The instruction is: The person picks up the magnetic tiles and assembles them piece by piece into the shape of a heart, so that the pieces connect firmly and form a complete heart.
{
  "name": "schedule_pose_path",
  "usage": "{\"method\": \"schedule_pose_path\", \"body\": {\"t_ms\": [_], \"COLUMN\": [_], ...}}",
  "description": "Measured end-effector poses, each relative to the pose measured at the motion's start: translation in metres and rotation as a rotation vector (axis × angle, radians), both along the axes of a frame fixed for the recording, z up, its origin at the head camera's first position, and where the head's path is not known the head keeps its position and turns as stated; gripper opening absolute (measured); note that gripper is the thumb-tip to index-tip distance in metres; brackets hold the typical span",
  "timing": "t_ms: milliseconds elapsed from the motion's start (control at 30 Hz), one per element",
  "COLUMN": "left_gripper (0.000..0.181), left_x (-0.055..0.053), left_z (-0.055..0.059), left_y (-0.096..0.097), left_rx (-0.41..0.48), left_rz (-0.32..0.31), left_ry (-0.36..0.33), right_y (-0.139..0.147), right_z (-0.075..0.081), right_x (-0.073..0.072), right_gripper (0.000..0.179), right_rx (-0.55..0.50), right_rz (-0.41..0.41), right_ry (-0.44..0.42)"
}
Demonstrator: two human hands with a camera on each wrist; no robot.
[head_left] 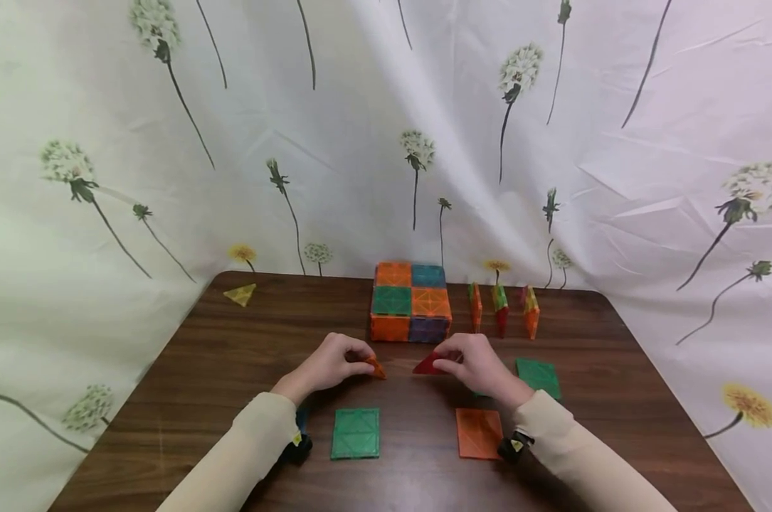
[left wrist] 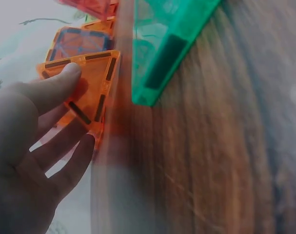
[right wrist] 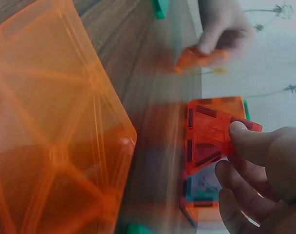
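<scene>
Between thumb and fingers, my left hand pinches an orange triangular magnetic tile, which stands tilted just over the table. My right hand pinches a red triangular magnetic tile by one corner, as the right wrist view also shows. The two tiles face each other with a gap between them. Behind them sits a block of square tiles in orange, green, blue and purple. Nearer to me lie a green square tile and an orange square tile, both flat.
At the back right, several tiles stand upright in three groups, including an orange and yellow one. A green square tile lies right of my right wrist. A yellow triangular tile lies back left. A blue piece is mostly hidden under my left wrist.
</scene>
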State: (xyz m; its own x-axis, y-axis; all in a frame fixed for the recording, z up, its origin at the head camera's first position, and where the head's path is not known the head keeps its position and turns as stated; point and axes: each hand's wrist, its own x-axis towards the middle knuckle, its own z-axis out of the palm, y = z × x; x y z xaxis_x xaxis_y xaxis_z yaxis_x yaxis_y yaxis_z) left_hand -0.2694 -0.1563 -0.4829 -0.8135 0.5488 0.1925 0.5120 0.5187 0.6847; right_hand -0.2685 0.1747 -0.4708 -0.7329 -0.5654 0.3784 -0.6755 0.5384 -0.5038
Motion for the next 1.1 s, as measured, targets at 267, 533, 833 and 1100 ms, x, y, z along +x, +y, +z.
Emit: {"method": "schedule_pose_path", "body": {"t_ms": [267,533,833,1100], "left_gripper": [0.015,0.014,0.012,0.01], "left_x": [-0.002,-0.004,-0.004,-0.002], "left_z": [0.004,0.007,0.009,0.009], "left_y": [0.012,0.03,0.043,0.045], "left_rx": [-0.029,-0.035,-0.028,-0.02], "left_rz": [-0.021,-0.07,-0.083,-0.067], "left_ry": [0.082,0.141,0.161,0.173], "right_y": [-0.018,-0.03,-0.037,-0.033], "right_z": [-0.01,-0.018,-0.017,-0.019], "right_x": [-0.003,-0.008,-0.01,-0.01], "right_gripper": [0.008,0.006,0.006,0.005], "right_rx": [0.052,0.065,0.059,0.122], "right_rz": [0.023,0.043,0.086,0.079], "right_ry": [-0.001,-0.003,0.035,0.012]}}
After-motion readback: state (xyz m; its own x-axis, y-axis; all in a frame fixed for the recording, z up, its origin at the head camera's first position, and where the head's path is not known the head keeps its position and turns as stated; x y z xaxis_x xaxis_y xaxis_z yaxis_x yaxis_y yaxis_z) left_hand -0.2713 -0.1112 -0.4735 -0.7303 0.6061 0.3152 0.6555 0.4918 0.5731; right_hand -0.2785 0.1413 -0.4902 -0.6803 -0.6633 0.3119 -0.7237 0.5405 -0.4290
